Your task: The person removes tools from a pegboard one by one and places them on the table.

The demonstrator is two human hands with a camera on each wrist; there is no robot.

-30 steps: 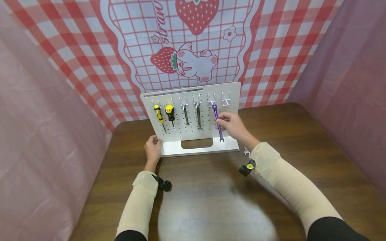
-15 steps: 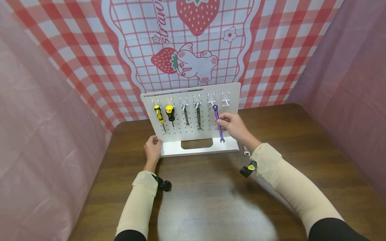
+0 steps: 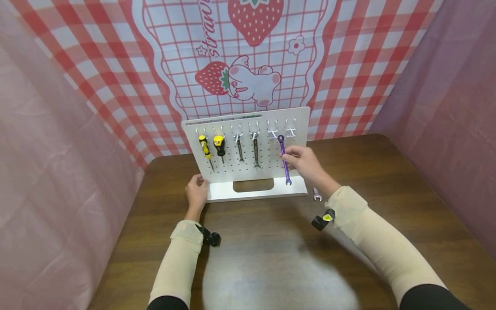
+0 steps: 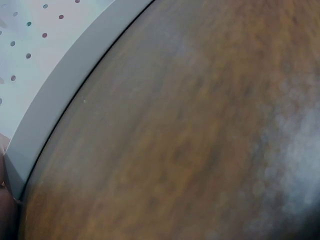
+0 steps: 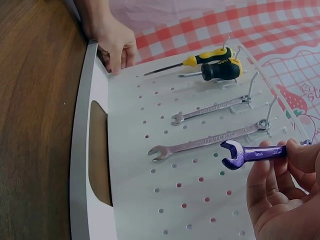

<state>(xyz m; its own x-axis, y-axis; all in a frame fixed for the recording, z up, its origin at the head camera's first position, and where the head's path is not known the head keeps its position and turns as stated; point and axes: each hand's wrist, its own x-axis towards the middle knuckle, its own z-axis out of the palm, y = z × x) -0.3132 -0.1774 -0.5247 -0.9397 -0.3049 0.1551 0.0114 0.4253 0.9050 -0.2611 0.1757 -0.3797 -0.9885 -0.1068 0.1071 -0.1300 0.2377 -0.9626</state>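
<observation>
A white pegboard stand (image 3: 228,173) stands on the table, tilted back. My left hand (image 3: 196,192) grips its lower left corner, thumb on the front in the right wrist view. In front of the board's right side, my right hand (image 3: 306,164) pinches a purple combination wrench (image 3: 286,172) between thumb and fingers. The wrench's ring end points up, just right of a bare hook (image 3: 273,134); its open end (image 5: 234,154) points down. Another bare hook (image 3: 290,132) sits farther right.
Two yellow-black screwdrivers (image 3: 204,147) (image 3: 219,146) and two silver wrenches (image 3: 240,150) (image 3: 255,151) hang on the board's left and middle hooks. Another wrench (image 3: 317,194) lies on the brown table (image 3: 255,249), partly hidden by my right arm. Checked cloth (image 3: 341,86) hangs behind.
My right hand has shifted slightly right and down with the purple wrench, its ring end moving away from the hook. The left hand and the stand stay where they were.
</observation>
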